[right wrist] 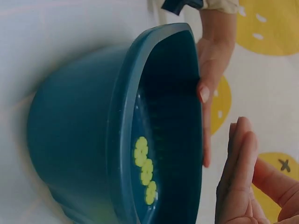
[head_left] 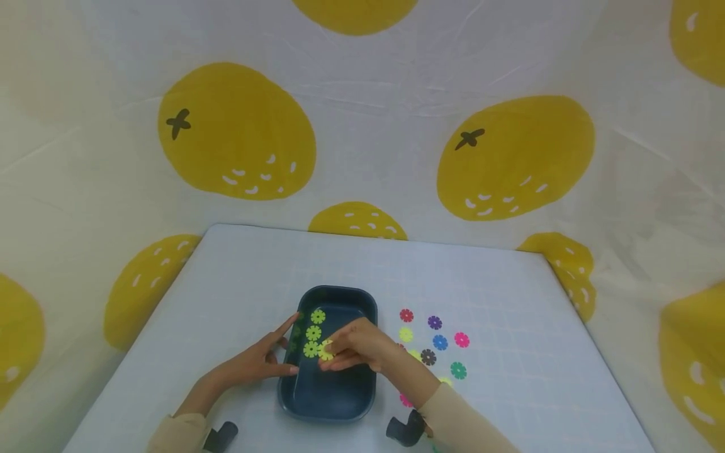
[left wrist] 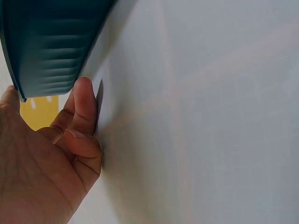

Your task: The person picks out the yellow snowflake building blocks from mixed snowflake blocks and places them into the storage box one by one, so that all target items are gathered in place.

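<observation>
A dark teal plastic tub (head_left: 334, 402) stands on the white table. On its floor, near the left wall, lie three yellow-green notched discs (head_left: 313, 333), seen also in the right wrist view (right wrist: 146, 171). My right hand (head_left: 357, 345) is over the tub and pinches another yellow notched disc (head_left: 326, 350) at its fingertips; the right wrist view does not show that disc. At the tub's left side, my left hand (head_left: 260, 362) touches the rim with outstretched index finger and thumb. Its other fingers (left wrist: 84, 107) bend loosely below the rim, beside the outer wall.
Right of the tub, loose notched discs are scattered: red (head_left: 406, 315), purple (head_left: 434, 323), blue (head_left: 440, 342), black (head_left: 428, 357), green (head_left: 458, 370), pink (head_left: 462, 340) and yellow (head_left: 406, 334). My right forearm covers some. A cloth with yellow fruit print (head_left: 238, 132) hangs behind the table.
</observation>
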Motion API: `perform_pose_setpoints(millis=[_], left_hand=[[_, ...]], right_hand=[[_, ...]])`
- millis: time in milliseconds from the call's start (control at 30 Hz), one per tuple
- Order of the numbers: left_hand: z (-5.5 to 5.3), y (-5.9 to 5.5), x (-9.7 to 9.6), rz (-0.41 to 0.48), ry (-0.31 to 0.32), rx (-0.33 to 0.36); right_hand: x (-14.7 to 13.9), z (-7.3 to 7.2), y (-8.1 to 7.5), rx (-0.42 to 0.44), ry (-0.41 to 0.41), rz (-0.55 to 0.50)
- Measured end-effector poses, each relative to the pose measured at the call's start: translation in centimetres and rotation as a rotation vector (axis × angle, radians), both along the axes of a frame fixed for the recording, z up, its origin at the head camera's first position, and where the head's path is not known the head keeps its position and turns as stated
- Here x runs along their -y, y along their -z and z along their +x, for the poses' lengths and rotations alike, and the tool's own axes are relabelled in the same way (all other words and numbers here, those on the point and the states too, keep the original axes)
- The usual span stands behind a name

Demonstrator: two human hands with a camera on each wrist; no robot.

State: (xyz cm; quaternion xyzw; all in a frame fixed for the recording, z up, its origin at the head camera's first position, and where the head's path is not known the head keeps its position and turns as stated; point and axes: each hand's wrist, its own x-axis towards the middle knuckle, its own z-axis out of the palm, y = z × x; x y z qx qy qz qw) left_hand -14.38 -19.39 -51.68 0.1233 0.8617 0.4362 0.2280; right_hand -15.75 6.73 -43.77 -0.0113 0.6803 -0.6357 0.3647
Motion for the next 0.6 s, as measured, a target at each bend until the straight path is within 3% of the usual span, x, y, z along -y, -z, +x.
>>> perform_pose_setpoints(millis=[600], left_hand=[[-0.1,0.1,0.0,-0.004,-0.004,0.013]], right_hand=[[1.5,-2.2,-0.3,-0.038,-0.146,0.035]])
